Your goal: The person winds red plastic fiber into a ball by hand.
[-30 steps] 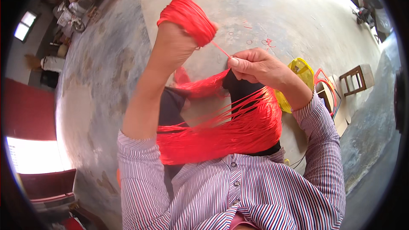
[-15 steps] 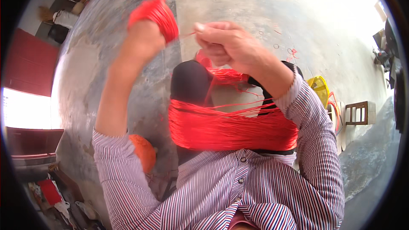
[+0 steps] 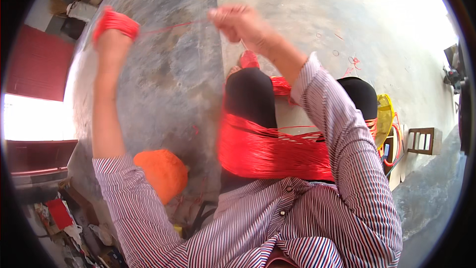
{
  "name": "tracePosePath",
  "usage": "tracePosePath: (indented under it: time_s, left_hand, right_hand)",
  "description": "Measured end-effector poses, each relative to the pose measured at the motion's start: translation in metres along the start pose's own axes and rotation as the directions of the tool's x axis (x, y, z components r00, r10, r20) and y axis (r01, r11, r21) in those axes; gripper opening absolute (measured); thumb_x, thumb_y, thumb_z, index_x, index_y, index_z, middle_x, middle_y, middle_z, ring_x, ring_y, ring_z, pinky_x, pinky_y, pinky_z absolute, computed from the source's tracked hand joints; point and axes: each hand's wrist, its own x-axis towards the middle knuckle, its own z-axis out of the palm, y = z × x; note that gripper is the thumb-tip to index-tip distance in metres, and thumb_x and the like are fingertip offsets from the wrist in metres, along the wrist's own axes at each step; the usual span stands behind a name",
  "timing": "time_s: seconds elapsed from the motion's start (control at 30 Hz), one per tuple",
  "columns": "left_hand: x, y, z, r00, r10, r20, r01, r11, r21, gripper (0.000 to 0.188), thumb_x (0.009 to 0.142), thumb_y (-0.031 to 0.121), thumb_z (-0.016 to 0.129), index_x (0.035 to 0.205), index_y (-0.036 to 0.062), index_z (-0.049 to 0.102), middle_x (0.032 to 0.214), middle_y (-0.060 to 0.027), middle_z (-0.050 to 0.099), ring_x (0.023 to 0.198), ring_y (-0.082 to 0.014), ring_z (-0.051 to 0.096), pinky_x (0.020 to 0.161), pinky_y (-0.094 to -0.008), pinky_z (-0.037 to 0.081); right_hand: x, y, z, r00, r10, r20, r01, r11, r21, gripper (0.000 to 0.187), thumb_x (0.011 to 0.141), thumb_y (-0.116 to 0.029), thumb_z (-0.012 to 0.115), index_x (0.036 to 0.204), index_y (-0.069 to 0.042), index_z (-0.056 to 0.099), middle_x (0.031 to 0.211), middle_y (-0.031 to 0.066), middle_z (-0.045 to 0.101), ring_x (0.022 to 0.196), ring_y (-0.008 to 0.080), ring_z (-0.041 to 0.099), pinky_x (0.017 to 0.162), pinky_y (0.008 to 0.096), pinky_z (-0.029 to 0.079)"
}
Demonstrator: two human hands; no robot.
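My left hand (image 3: 115,26) is raised at the upper left with many turns of red cord (image 3: 122,23) wound around it. The loops and motion blur hide most of its fingers. A single strand runs taut from this bundle across to my right hand (image 3: 239,22), whose closed fingers pinch it. Across my thighs stretches a wide skein of red cord (image 3: 277,156), looped around both legs, with a few loose strands along its far side. More red cord (image 3: 281,86) shows beyond it, between my knees.
An orange rounded thing (image 3: 161,173) lies on the floor at my left. To my right are a yellow thing (image 3: 384,119) and a small wooden stool (image 3: 425,141). Scraps of red cord (image 3: 353,63) lie on the concrete floor ahead. Boxes and clutter (image 3: 74,228) fill the lower left.
My left hand has swung left and away from my right hand, so the strand between them is longer. My right hand has moved slightly left and up. The whole view has shifted a little.
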Motion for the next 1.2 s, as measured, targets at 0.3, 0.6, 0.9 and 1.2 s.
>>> tracePosePath:
  time_s: [0.3,0.6,0.9,1.2]
  left_hand:
    - [0.038,0.197,0.022,0.851,0.469,0.238,-0.102,0.591,-0.8,0.025,0.076,0.005,0.065,0.1,0.0032,0.057,0.085,-0.0127,0.064,0.083,-0.0249,0.063,0.076,-0.0363,0.051]
    - [0.033,0.355,0.033,0.358,0.895,0.267,-0.283,0.376,-0.882,0.021,0.076,0.015,0.068,0.095,0.0059,0.067,0.073,-0.0141,0.066,0.082,-0.0233,0.066,0.079,-0.0372,0.05]
    - [0.156,0.362,0.102,0.936,0.349,0.031,-0.307,0.858,-0.412,0.015,0.081,0.012,0.06,0.09,0.0037,0.068,0.076,-0.0105,0.068,0.066,-0.0201,0.063,0.063,-0.0367,0.049]
    - [0.048,0.473,-0.021,0.224,0.961,0.161,0.166,0.125,-0.978,0.032,0.076,0.015,0.07,0.105,0.0033,0.06,0.094,-0.0144,0.064,0.087,-0.0284,0.062,0.078,-0.0372,0.049]
  right_hand:
    - [-0.084,-0.059,-0.112,0.968,-0.159,-0.195,0.09,0.942,-0.324,0.039,0.091,-0.045,0.062,0.076,-0.008,0.061,0.059,-0.0066,0.042,0.049,0.0035,0.033,0.042,0.0227,0.025]
    - [-0.178,-0.1,-0.218,0.796,-0.364,-0.484,0.197,0.911,-0.361,0.044,0.096,-0.039,0.053,0.062,-0.01,0.052,0.053,-0.0067,0.037,0.045,0.0023,0.027,0.042,0.0223,0.019]
    - [-0.262,-0.055,-0.249,0.835,-0.031,-0.549,-0.121,0.964,-0.239,0.04,0.092,-0.037,0.06,0.065,-0.008,0.057,0.051,-0.0073,0.039,0.044,0.0025,0.03,0.042,0.022,0.021]
    - [-0.327,-0.072,-0.247,0.68,-0.404,-0.612,0.296,0.915,-0.275,0.033,0.094,-0.034,0.058,0.07,-0.014,0.046,0.057,-0.0096,0.029,0.049,0.0025,0.023,0.043,0.0232,0.016]
